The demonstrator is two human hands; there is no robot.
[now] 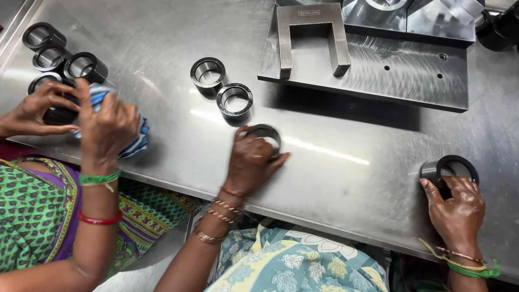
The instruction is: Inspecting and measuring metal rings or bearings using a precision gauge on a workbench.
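My left hand point(251, 159) gripped one ring point(265, 134), my right hand point(457, 203) another ring point(448, 168); I judged flat, steady seating on the bench point(335, 178) best.

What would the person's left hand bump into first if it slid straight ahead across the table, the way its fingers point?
Beyond the ring it holds, the left hand would likely meet the nearest loose steel ring first, though the exact line is hard to judge.

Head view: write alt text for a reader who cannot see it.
On a steel table, the left hand grips a metal ring and the right hand grips another ring. Beside them, a co-worker's hands wipe a dark ring with a blue cloth.
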